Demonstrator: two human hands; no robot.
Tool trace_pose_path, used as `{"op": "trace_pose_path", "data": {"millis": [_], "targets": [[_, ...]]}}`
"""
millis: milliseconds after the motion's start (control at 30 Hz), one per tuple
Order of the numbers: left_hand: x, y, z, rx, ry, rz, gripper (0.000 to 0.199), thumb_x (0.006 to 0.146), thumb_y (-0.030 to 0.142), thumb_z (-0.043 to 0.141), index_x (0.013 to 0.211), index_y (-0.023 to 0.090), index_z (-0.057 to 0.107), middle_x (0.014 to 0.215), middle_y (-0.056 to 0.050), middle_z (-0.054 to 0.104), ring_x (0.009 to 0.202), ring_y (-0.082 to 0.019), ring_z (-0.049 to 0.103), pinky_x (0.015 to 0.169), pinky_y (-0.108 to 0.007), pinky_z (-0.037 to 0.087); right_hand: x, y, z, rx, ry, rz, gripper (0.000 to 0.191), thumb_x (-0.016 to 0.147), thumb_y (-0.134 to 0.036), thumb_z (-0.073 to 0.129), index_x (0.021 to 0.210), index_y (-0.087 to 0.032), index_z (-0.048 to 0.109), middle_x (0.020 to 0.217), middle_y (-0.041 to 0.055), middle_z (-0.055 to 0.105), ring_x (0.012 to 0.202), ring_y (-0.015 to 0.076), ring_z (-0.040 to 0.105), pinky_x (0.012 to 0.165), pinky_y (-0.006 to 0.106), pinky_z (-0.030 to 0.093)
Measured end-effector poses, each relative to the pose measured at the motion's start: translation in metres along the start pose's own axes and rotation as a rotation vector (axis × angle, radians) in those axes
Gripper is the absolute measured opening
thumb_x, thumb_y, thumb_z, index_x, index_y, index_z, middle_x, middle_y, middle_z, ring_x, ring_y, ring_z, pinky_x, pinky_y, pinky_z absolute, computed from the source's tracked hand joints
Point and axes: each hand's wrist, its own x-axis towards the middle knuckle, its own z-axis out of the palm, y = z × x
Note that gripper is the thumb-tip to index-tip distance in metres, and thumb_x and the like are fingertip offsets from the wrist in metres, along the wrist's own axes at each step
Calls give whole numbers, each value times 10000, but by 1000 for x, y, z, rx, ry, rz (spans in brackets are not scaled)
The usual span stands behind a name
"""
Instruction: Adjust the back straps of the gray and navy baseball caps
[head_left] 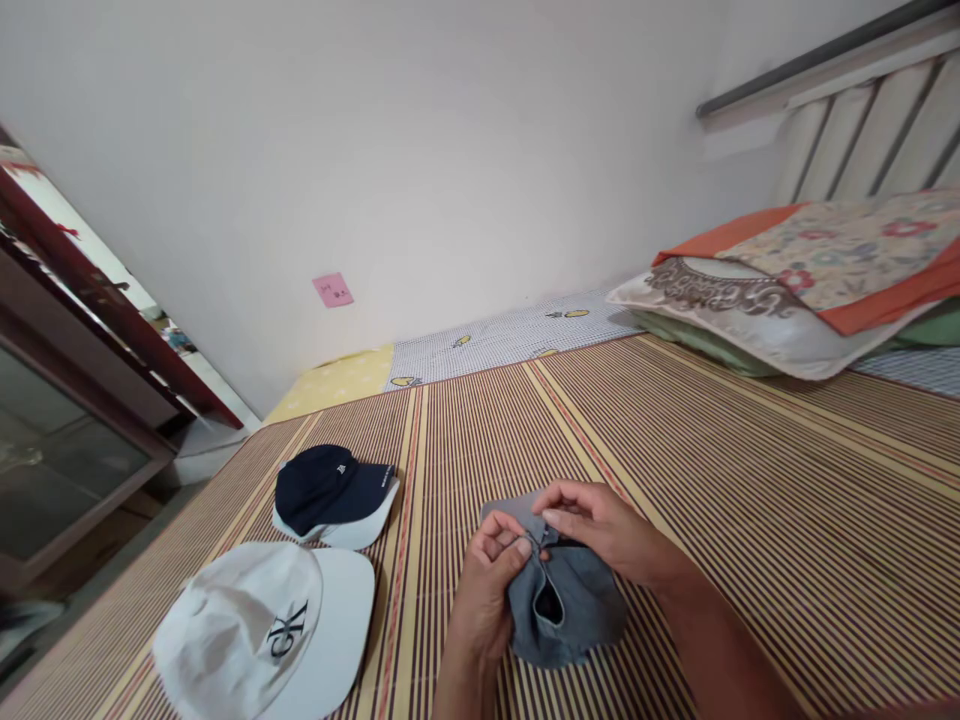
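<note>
A grey-blue baseball cap [577, 605] lies on the striped bamboo mat in front of me, its back opening and adjustment strap toward me. My left hand [491, 570] pinches the strap at the cap's left side. From the right, my right hand [600, 525] grips the other part of the strap between thumb and fingers. Part of the lighter brim shows behind my fingers. To the left sits a white cap [240, 630] with black letters on its front. Beyond it, a navy cap [322, 490] rests on top of another pale cap [367, 530].
The bamboo mat [465, 440] covers the bed up to a checked sheet [495, 335] along the wall. Pillows [787, 330] with an orange floral cover [840, 250] are stacked at the right, below a radiator [862, 130]. A glass-fronted cabinet [60, 470] stands beyond the bed's left edge.
</note>
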Motion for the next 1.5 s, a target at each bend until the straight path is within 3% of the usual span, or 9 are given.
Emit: {"op": "trace_pose_path", "data": {"millis": [233,467,700,933,1033,1233,1500], "targets": [[-1,4,5,-21,-16,8,322,713,252,909,801,193,606,731,14,737,645,-102,650,667,-211,484,-3,0,-2,34,-46,9,111,784,-281,752,849,-198,717,790,-7,689,713,147,595,674,275,435],[-3,5,7,5,-54,7,315,714,253,911,780,184,611,698,17,722,623,-95,640,624,-199,456,-3,-2,5,36,-46,-55,52,798,-234,761,800,-203,720,759,2,711,732,170,653,713,297,474],[-3,5,4,10,-69,15,286,736,247,892,809,196,620,711,12,735,696,-136,697,700,-237,506,-4,-6,1,-26,15,-58,123,867,-285,684,947,-212,742,913,26,728,847,183,677,766,301,509],[-3,1,1,43,-48,23,332,697,275,921,794,185,616,709,10,730,650,-125,683,653,-217,485,-3,-9,10,-18,-13,-12,56,821,-216,671,767,-207,682,707,-18,670,672,146,621,641,265,461],[0,-2,-1,55,-26,32,337,708,283,915,796,184,606,722,3,738,662,-129,690,669,-219,493,-2,-14,16,-98,34,-42,67,835,-207,652,783,-213,694,737,-12,670,701,153,605,651,273,440],[5,-3,-4,-1,74,60,355,690,262,925,808,187,599,736,20,735,632,-105,665,622,-185,473,-3,-28,29,-422,56,-201,244,749,-53,714,906,-235,666,1043,16,673,989,209,613,885,351,447],[4,0,-4,16,79,65,323,689,268,913,791,175,620,720,26,693,640,-99,631,630,-183,462,1,-21,48,-591,143,-342,222,829,-2,577,783,-216,546,894,19,597,885,207,559,781,348,408]]}}
